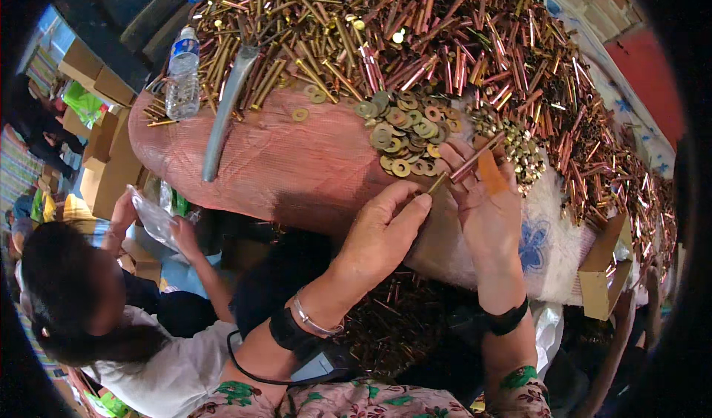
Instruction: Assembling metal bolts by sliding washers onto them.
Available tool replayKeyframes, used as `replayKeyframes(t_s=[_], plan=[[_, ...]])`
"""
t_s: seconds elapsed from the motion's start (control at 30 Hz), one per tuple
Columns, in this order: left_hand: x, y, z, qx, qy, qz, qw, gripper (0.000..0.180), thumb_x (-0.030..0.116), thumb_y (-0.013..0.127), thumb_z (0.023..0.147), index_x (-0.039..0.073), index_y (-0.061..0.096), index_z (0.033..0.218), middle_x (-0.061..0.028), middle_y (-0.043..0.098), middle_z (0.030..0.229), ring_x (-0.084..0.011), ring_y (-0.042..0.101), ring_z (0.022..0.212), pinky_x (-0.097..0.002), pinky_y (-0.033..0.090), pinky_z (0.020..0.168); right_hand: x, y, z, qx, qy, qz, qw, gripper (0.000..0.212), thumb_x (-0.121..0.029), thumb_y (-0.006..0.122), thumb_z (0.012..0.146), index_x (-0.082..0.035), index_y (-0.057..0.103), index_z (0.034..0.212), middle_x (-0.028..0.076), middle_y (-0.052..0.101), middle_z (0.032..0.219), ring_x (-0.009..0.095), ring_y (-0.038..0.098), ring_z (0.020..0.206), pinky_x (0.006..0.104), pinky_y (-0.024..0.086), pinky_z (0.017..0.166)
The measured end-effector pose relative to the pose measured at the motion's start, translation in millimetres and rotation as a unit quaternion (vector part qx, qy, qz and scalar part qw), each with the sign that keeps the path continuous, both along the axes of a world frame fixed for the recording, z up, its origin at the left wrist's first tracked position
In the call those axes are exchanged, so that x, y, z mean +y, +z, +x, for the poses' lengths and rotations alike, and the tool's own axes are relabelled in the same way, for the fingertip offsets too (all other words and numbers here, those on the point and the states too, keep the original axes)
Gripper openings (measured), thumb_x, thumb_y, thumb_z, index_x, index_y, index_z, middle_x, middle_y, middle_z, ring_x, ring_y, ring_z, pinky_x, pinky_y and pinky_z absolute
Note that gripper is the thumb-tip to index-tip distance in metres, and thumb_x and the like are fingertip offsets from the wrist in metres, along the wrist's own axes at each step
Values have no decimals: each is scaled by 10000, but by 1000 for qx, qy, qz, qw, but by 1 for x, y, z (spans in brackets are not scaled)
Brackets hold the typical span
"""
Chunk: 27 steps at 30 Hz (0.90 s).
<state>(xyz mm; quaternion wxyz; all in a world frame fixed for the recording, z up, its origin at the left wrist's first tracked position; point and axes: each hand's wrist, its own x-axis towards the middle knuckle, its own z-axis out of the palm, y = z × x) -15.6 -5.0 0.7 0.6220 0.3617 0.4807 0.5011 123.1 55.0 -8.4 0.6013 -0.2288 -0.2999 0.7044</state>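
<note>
My left hand [382,229] pinches a thin yellowish bolt [439,183] between thumb and fingers. Its tip meets, or nearly meets, a pinkish metal sleeve [475,160] gripped by my right hand [489,210]; whether the bolt is inside the sleeve I cannot tell. Orange tape [491,173] wraps a finger of the right hand. Just beyond the hands lies a heap of flat washers [400,137]. Small brassy nuts [528,158] are piled beside the right fingers.
Bolts and sleeves [445,32] cover the far side of the padded pink surface [282,162]. A grey metal tube [226,114] and a plastic bottle [183,80] are at left, an open carton [604,270] at right. Another person [141,359] holds a clear bag [156,218].
</note>
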Motion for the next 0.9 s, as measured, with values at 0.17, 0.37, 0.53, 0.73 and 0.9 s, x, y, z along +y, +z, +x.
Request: replayKeyframes(t_s=[0.17,0.37,0.53,0.73,0.9], plan=[[-2,-6,-4,77,-10,4,997,217,201,523,881,0,544,958,16,519,714,-43,441,637,-213,382,556,4,-3,-1,38,9,-51,998,181,-184,381,939,-50,441,1045,229,531,1108,344,563,1005,438,486,858],[-3,-9,-4,111,-12,32,993,212,201,531,871,-1,549,935,-13,524,669,-59,454,595,-246,398,529,0,3,-7,-4,-27,-47,999,172,-148,394,931,-34,423,1056,242,533,1084,338,579,968,428,507,832],[-3,3,-4,223,-6,64,973,215,201,545,853,-7,543,908,-69,526,599,-87,473,537,-275,402,501,-1,5,-2,5,-6,-72,997,158,-92,445,902,-42,421,1050,233,539,1079,337,578,973,431,505,835],[-5,-4,-5,270,8,75,960,171,195,510,881,30,534,918,39,469,660,-24,387,569,-192,307,478,-8,6,-5,-41,24,-26,999,207,-60,459,884,-34,422,1086,200,558,1075,323,576,985,407,490,846],[-3,6,-5,-20,-5,-59,998,228,249,461,902,73,522,1034,28,527,752,-31,420,565,-160,299,465,-12,1,-5,-140,34,-16,989,147,-28,537,838,-27,523,984,112,595,1002,177,576,916,265,447,792]])
